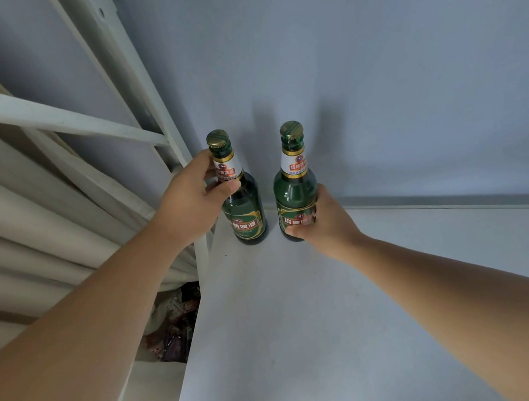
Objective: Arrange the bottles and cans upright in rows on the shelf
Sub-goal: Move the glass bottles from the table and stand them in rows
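Soft, even, cool daylight fills the view, with no harsh glare. Two faint shadows fall on the wall (pixel 370 45) behind the bottles (pixel 294 192). Wide-angle distortion bends straight lines near the edges; focus is fairly sharp.

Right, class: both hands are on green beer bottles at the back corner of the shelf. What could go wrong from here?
1. The left hand grips the left bottle high at its neck, so a nudge could tip it.
2. That bottle stands near the shelf edge and could slip off.
3. The right bottle, held low by the right hand, stands close enough to clink.
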`<action>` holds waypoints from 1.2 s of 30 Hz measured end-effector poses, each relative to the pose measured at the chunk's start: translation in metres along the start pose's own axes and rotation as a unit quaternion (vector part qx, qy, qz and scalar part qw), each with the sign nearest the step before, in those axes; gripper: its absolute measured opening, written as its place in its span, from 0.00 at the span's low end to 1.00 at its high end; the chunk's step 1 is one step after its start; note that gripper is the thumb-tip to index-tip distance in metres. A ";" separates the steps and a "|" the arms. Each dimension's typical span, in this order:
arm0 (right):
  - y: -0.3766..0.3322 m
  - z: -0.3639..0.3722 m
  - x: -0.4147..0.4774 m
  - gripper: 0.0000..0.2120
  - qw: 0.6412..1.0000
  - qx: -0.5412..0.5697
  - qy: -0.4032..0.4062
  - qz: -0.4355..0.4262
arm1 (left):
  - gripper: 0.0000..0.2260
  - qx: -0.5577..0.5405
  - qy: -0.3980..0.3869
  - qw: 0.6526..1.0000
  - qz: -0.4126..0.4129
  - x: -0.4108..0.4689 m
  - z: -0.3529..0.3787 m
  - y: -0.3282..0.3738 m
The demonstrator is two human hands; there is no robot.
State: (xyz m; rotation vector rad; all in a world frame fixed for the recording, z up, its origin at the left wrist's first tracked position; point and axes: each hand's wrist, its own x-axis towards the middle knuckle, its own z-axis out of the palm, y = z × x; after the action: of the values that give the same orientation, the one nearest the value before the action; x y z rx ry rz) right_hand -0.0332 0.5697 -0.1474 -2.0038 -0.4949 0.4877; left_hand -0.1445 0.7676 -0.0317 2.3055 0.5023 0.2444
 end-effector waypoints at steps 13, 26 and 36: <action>-0.009 -0.002 -0.006 0.36 0.999 -0.039 0.018 0.013 | 0.19 -0.032 -0.021 0.999 0.000 0.004 0.000 -0.009; -0.020 -0.033 -0.051 0.44 0.989 -0.141 0.030 0.024 | 0.27 0.012 0.007 1.000 -0.011 -0.024 0.005 0.007; -0.031 -0.084 -0.124 0.41 0.987 -0.162 0.017 -0.012 | 0.39 0.088 -0.001 0.994 -0.059 -0.085 0.009 0.032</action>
State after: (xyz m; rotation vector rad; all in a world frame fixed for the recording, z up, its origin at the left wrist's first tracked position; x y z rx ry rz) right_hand -0.0965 0.4566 -0.0665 -2.3084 -0.6085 0.3758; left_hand -0.2098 0.7049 -0.0174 2.4345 0.6806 0.1439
